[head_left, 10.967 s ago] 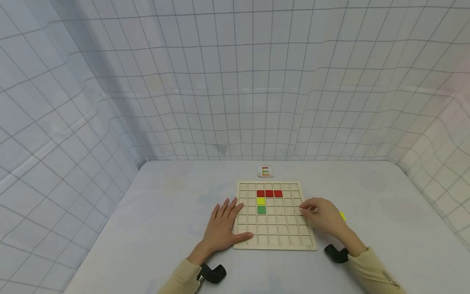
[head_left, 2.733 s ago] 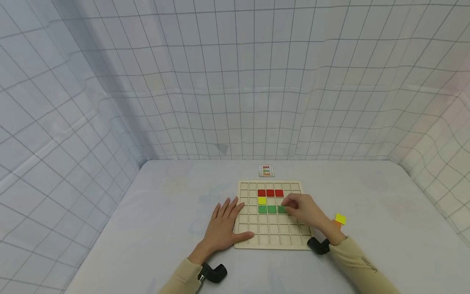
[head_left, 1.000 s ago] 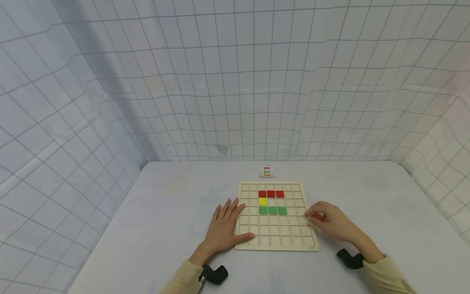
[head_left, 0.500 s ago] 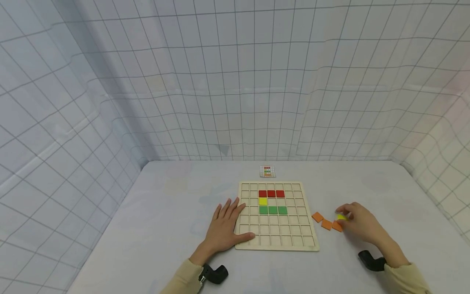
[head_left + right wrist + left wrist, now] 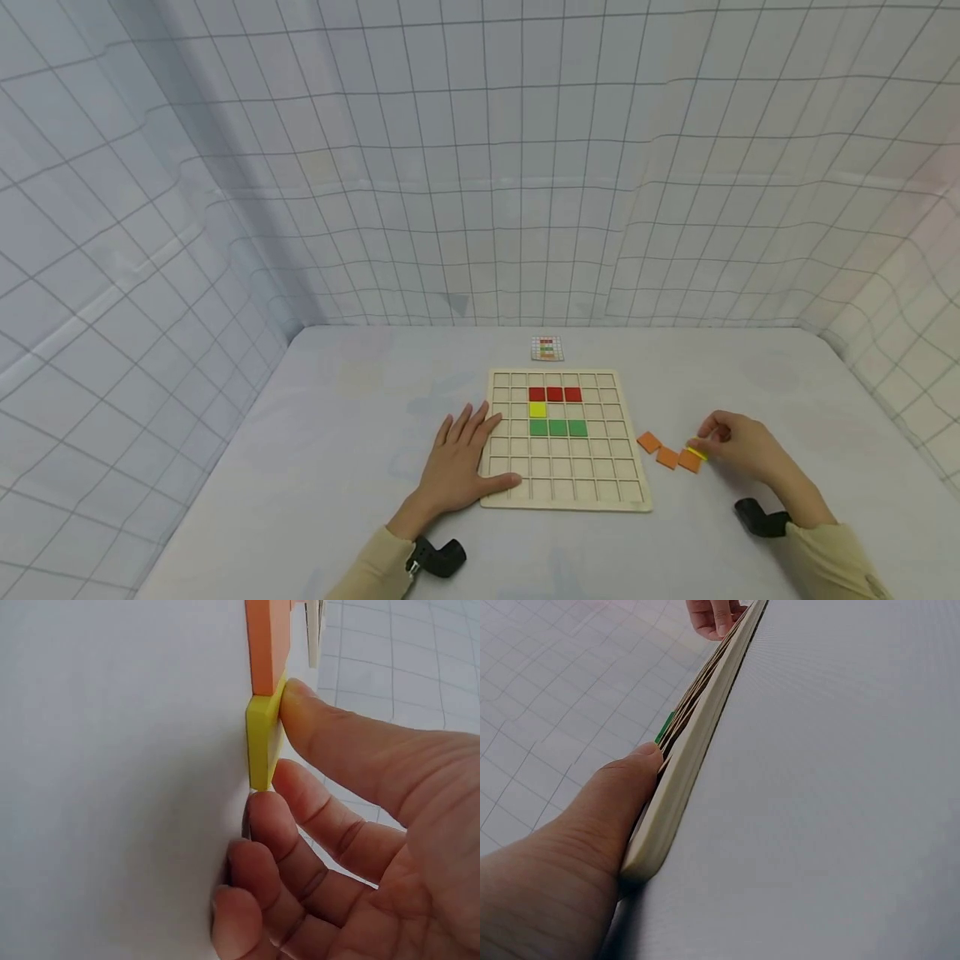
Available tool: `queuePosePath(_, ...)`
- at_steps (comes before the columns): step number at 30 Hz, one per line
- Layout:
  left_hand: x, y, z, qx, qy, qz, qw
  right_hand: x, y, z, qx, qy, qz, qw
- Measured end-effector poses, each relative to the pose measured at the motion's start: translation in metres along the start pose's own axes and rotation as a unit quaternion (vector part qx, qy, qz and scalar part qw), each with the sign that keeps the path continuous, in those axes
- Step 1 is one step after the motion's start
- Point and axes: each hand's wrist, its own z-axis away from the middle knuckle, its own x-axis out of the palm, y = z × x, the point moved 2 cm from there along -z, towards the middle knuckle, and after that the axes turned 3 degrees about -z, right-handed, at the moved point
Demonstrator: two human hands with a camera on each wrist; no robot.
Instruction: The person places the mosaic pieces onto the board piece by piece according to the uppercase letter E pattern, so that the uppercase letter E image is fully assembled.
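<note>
My left hand [image 5: 453,471] rests with spread fingers on the left edge of a pale wooden grid board [image 5: 566,494]; its thumb [image 5: 615,791] lies over the board's near corner. Set in the grid are three red tiles [image 5: 554,394], one yellow tile [image 5: 537,409] and a row of three green tiles [image 5: 558,427]. Right of the board, my right hand [image 5: 742,446] pinches a loose yellow tile [image 5: 259,742] with the thumb on its upper side and fingertips at its far edge. This tile abuts the nearest of three orange tiles [image 5: 690,461] on the table.
Behind the board lies a small pattern card [image 5: 547,348] showing a coloured grid. White cloth with dark grid lines [image 5: 525,208] hangs around the back and sides of the table [image 5: 360,400]. Each wrist carries a black camera mount [image 5: 761,518].
Two more green tiles have joined the first on the board. My right hand has since left the grid, passed over the orange tiles and taken hold of the yellow one. My left hand stays put.
</note>
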Motion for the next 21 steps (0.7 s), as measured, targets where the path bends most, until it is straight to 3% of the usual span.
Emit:
queuePosePath(12,0.001,-0.002,0.0,0.004,0.006,-0.004,1.0,0.01,-0.008,-0.002,0.035,0.017,0.014,0.999)
queuePosePath(21,0.001,-0.002,0.0,-0.011,-0.015,-0.005,0.9998,0.013,-0.023,-0.009,0.008,0.0,-0.026,1.0)
